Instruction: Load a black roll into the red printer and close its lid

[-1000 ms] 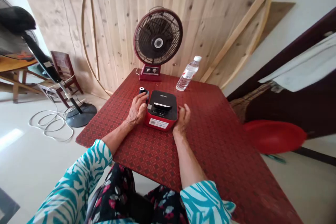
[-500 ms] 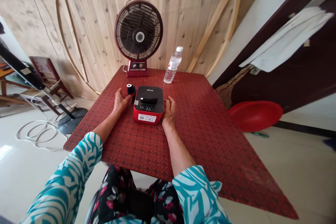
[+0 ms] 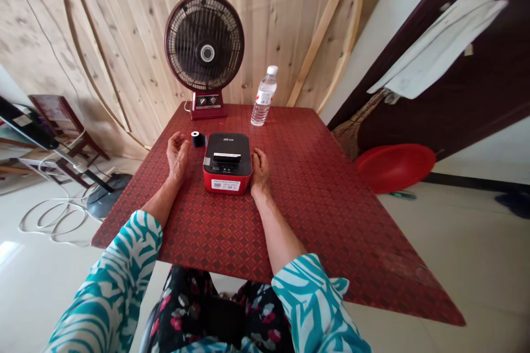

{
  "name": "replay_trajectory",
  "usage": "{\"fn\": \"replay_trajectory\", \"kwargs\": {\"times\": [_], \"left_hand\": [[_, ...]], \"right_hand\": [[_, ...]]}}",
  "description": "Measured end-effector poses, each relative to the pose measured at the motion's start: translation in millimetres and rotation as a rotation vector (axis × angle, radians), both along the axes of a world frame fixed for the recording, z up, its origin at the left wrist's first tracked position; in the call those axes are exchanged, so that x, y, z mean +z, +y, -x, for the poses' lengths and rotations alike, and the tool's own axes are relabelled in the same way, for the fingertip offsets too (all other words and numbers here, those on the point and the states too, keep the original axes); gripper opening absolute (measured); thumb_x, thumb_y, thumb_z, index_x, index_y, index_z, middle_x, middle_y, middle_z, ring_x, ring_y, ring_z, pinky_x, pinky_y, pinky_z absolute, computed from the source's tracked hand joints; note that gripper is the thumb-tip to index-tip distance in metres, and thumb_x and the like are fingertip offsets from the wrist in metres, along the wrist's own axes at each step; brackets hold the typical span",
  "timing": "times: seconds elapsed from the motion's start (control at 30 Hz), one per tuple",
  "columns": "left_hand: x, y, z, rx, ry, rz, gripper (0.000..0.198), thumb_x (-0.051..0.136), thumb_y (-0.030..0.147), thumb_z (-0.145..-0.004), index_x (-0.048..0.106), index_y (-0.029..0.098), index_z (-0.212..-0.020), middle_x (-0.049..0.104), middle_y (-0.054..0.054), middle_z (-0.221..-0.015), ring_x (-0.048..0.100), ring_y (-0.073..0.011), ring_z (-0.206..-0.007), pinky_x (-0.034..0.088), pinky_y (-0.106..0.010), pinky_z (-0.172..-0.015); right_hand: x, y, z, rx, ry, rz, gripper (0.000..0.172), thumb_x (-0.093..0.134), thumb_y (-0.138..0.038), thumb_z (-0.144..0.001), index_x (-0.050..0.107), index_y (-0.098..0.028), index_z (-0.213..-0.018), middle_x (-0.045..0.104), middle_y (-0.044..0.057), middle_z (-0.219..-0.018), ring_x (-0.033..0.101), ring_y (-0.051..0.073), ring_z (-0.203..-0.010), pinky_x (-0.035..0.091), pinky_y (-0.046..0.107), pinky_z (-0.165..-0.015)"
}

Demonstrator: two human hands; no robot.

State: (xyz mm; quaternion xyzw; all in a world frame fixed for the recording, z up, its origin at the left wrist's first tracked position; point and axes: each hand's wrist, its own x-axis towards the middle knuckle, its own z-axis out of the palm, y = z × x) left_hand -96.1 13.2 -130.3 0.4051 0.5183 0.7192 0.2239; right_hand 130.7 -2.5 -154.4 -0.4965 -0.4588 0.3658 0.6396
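Head view: a person sits at a red patterned table (image 3: pixel 323 204) with both forearms laid on it; clock directions are read from the device, with 12 o'clock pointing away from the person.
Device: a small box-shaped machine (image 3: pixel 227 162) with a red body and black lid stands on the near half of the table, its white label facing the person.
Left hand (image 3: pixel 177 154): at 9 o'clock, clear of the device, palm turned inward, fingers loosely curled and spread, holding nothing.
Black roll (image 3: pixel 196 139): at 10 o'clock, just beside the device's far left corner and near the left fingertips; a gap shows between them.
Right hand (image 3: pixel 259 168): at 3 o'clock, resting on the table against the device's right side, fingers straight and close together, gripping nothing.
Table fan (image 3: pixel 204 49): at 12 o'clock on the far table edge, upright, dark red, facing the person.
Water bottle (image 3: pixel 263 96): at 1 o'clock, upright, white cap on, well apart from the device.
Red basin (image 3: pixel 395 165): at 3 o'clock on the floor, beyond the table.
Cable (image 3: pixel 53 220): at 8 o'clock, coiled white on the floor.
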Motion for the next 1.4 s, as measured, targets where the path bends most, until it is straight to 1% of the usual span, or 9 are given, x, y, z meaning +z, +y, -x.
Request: {"fn": "replay_trajectory", "kwargs": {"times": [0.17,0.27,0.37,0.47,0.63,0.9,1.13,1.3,1.4], "left_hand": [[31.2,-42,-16,-0.273,-0.054,0.154,0.034,0.076,0.037,-0.069,0.067,0.017,-0.095,0.068,-0.004,-0.083,0.062,-0.0145,-0.073,0.048,-0.026,-0.067],[36.9,-60,-16,-0.399,-0.205,0.333,0.040,0.078,0.038,-0.063,0.068,0.017,-0.096,0.069,-0.005,-0.086,0.062,-0.0142,-0.072,0.045,-0.025,-0.064],[39.3,-69,-15,-0.431,-0.301,0.413,0.038,0.077,0.037,-0.063,0.069,0.018,-0.095,0.071,-0.006,-0.094,0.064,-0.0152,-0.080,0.045,-0.024,-0.066],[42.6,-71,-23,-0.455,-0.366,0.416,0.035,0.074,0.030,-0.064,0.069,0.019,-0.096,0.071,-0.002,-0.094,0.063,-0.0138,-0.081,0.043,-0.023,-0.066],[46.4,-71,-38,-0.520,-0.457,0.415,0.038,0.068,0.017,-0.061,0.067,0.019,-0.099,0.066,0.003,-0.074,0.055,-0.0090,-0.059,0.039,-0.022,-0.056],[58.4,-59,-33,-0.617,-0.561,0.559,0.032,0.058,0.006,-0.054,0.066,0.017,-0.083,0.060,0.003,-0.061,0.049,-0.0089,-0.049,0.033,-0.021,-0.045],[47.5,-59,-27,-0.614,-0.629,0.537,0.033,0.065,0.001,-0.055,0.062,0.017,-0.084,0.062,0.003,-0.064,0.051,-0.0086,-0.051,0.032,-0.021,-0.046],[41.9,-61,-19,-0.603,-0.630,0.565,0.035,0.068,0.005,-0.056,0.062,0.018,-0.087,0.066,0.001,-0.072,0.058,-0.0118,-0.059,0.043,-0.024,-0.054],[40.0,-59,-18,-0.613,-0.570,0.547,0.036,0.069,0.008,-0.055,0.061,0.019,-0.088,0.064,0.002,-0.070,0.057,-0.0121,-0.059,0.041,-0.026,-0.054]], "right_hand": [[0.5,2,2,-0.003,0.000,-0.007,0.042,0.046,-0.049,-0.084,0.064,-0.021,-0.109,0.072,0.008,-0.110,0.062,0.021,-0.111,0.046,0.040,-0.102],[1.2,2,2,-0.002,-0.003,-0.003,0.040,0.046,-0.047,-0.084,0.064,-0.021,-0.108,0.073,0.008,-0.107,0.063,0.021,-0.109,0.047,0.040,-0.100],[1.5,3,2,0.013,-0.016,-0.003,0.041,0.045,-0.046,-0.084,0.065,-0.020,-0.108,0.073,0.009,-0.110,0.063,0.022,-0.108,0.048,0.040,-0.099],[1.6,3,2,0.024,-0.028,-0.005,0.043,0.044,-0.045,-0.084,0.065,-0.018,-0.109,0.072,0.011,-0.112,0.064,0.022,-0.107,0.048,0.040,-0.098],[1.6,2,2,0.014,-0.010,-0.013,0.040,0.044,-0.044,-0.085,0.066,-0.020,-0.108,0.074,0.008,-0.107,0.063,0.021,-0.107,0.047,0.039,-0.100],[-1.8,4,2,0.030,-0.004,-0.020,0.039,0.046,-0.045,-0.084,0.066,-0.021,-0.107,0.073,0.009,-0.109,0.063,0.022,-0.108,0.047,0.042,-0.100],[-8.3,3,0,0.023,-0.028,-0.035,0.040,0.046,-0.044,-0.084,0.066,-0.019,-0.107,0.073,0.009,-0.110,0.064,0.023,-0.106,0.047,0.042,-0.099],[-12.3,6,1,0.032,-0.035,-0.032,0.040,0.046,-0.045,-0.084,0.066,-0.021,-0.109,0.073,0.009,-0.112,0.064,0.023,-0.109,0.047,0.043,-0.101],[-12.5,7,1,0.042,-0.035,-0.029,0.040,0.046,-0.046,-0.084,0.066,-0.021,-0.108,0.073,0.008,-0.113,0.063,0.023,-0.111,0.046,0.044,-0.102]]}}
